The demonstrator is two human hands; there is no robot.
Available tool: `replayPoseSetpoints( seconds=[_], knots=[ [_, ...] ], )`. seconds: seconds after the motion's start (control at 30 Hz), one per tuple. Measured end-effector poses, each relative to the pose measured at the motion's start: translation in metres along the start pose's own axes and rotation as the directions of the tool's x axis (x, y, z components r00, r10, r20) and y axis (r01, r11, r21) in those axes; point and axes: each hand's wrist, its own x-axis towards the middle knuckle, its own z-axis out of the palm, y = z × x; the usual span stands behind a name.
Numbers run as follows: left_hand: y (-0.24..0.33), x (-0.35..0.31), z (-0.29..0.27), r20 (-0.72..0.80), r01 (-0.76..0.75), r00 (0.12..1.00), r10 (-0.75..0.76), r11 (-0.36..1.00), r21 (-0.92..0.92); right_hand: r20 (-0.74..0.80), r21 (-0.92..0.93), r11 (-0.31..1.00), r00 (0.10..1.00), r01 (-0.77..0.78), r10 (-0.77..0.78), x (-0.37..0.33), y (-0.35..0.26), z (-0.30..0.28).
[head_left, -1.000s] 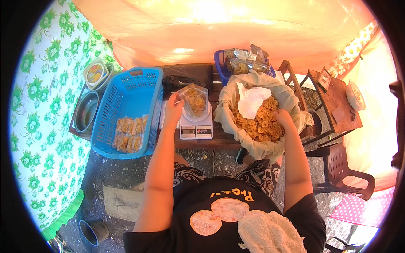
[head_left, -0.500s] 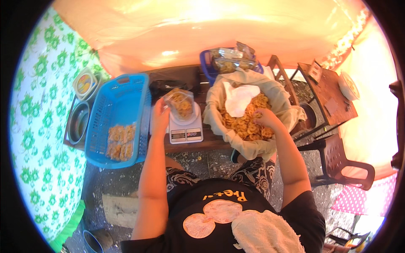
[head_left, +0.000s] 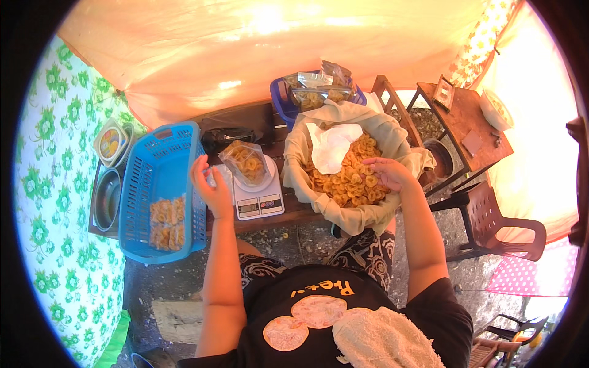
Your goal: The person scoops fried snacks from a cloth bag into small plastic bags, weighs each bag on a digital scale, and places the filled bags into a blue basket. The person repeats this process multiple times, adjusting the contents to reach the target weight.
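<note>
A clear bag of yellow banana chips (head_left: pixel 246 162) stands on a small white kitchen scale (head_left: pixel 257 196) on a dark wooden table (head_left: pixel 294 211). My left hand (head_left: pixel 211 187) hovers just left of the bag with fingers apart, not touching it. My right hand (head_left: pixel 388 173) rests over a heap of loose chips (head_left: pixel 343 178) in a cloth-lined basket (head_left: pixel 368 214), fingers curled; whether it holds chips is hidden. A white cloth (head_left: pixel 334 144) lies on the heap.
A blue plastic crate (head_left: pixel 153 184) with filled chip bags (head_left: pixel 167 222) sits at the left, beside metal bowls (head_left: pixel 109 199). A blue bin of packed bags (head_left: pixel 316 92) stands behind the basket. Brown plastic chair (head_left: pixel 497 224) and a wooden side table (head_left: pixel 466 122) are at the right.
My left hand has let go of the bag on the scale and drawn back to the left. My right hand has lifted from deep in the chips.
</note>
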Motion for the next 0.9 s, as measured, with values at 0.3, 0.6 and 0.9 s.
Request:
replayPoseSetpoints(
  seconds=[0.3,0.6,0.9],
  knots=[
    [0.098,-0.087,0.125,0.824,-0.095,0.438,0.360,0.930,-0.356,-0.022,-0.077,0.997,0.999,0.030,-0.032,-0.008,-0.006,0.013],
    [0.098,-0.117,0.208,0.891,0.065,0.424,0.163,0.976,-0.210,-0.059,-0.077,0.991,0.992,0.109,-0.114,-0.005,-0.003,0.013],
    [0.100,-0.110,0.198,0.826,0.188,0.551,0.122,0.946,-0.265,0.087,0.319,0.943,0.988,0.090,-0.124,-0.002,-0.010,0.024]
  ],
)
